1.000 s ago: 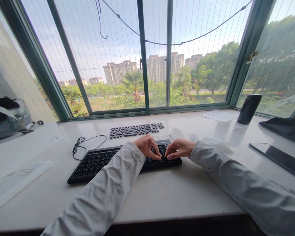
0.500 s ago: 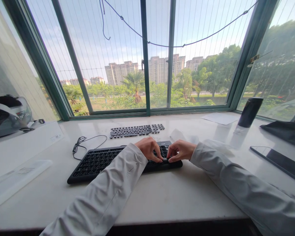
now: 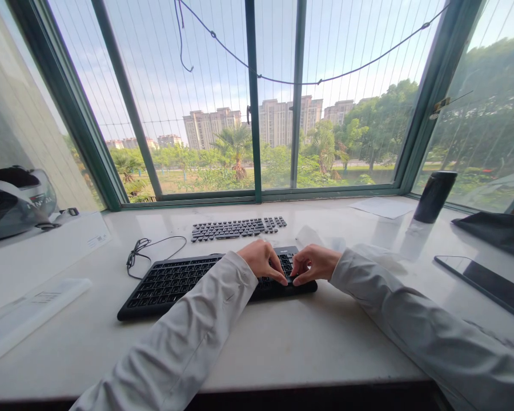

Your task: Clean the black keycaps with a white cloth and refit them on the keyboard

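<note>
A black keyboard (image 3: 167, 285) lies on the white desk, its key positions mostly bare of caps. Over its right end, my left hand (image 3: 261, 260) points thumb and fingers down in a pinch. Facing it from the other side, my right hand (image 3: 314, 264) is pinched too. Between the fingertips of both hands is a small dark keycap (image 3: 290, 280), low against the keyboard and largely covered by fingers. Behind the keyboard, loose black keycaps (image 3: 235, 228) are laid out in rows in a keyboard pattern.
A coiled black cable (image 3: 139, 251) lies behind the keyboard's left end. Clear plastic wrap (image 3: 377, 257) and a sheet of paper (image 3: 383, 207) are at right, near a black cylinder (image 3: 436, 197) and a phone (image 3: 484, 285). A helmet (image 3: 17, 200) rests on a white box (image 3: 81, 240).
The fingertips have drawn slightly closer together over the keycap, which shows less than before. The keyboard and the loose keycaps stay where they were.
</note>
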{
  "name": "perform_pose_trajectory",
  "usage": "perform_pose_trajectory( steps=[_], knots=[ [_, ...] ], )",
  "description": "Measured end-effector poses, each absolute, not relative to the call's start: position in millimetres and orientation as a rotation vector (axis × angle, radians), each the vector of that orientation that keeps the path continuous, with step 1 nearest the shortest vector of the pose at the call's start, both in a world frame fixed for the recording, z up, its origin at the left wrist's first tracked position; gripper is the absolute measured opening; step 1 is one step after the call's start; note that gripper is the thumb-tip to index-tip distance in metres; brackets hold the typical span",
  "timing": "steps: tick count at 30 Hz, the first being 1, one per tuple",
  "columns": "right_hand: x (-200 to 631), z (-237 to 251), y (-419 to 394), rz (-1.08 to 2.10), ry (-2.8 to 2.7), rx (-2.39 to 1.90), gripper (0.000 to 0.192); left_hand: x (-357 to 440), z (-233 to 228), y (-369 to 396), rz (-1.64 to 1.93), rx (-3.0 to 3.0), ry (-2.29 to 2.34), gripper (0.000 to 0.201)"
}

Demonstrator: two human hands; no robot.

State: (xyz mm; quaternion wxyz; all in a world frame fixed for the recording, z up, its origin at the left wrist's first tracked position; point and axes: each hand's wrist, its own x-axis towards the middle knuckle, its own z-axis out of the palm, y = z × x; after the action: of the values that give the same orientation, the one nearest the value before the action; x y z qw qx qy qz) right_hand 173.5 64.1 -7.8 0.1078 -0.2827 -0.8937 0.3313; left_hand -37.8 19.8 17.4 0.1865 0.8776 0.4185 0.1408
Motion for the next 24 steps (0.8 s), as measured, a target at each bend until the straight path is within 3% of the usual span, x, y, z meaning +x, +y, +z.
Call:
perform_pose_trajectory(
  steps=[5,11,24],
  knots=[
    [172,-4,60,0.926,-2.624,-0.838,0.036,-33,21,16,0.305,2.475,1.222,0.032],
    [166,4,46,0.616,-2.642,-0.909,0.017,-23,26,8,0.23,2.629,1.296,0.026],
    [167,7,41,0.67,-2.632,-0.916,0.022,-21,26,8,0.24,2.632,1.27,0.022]
  ],
)
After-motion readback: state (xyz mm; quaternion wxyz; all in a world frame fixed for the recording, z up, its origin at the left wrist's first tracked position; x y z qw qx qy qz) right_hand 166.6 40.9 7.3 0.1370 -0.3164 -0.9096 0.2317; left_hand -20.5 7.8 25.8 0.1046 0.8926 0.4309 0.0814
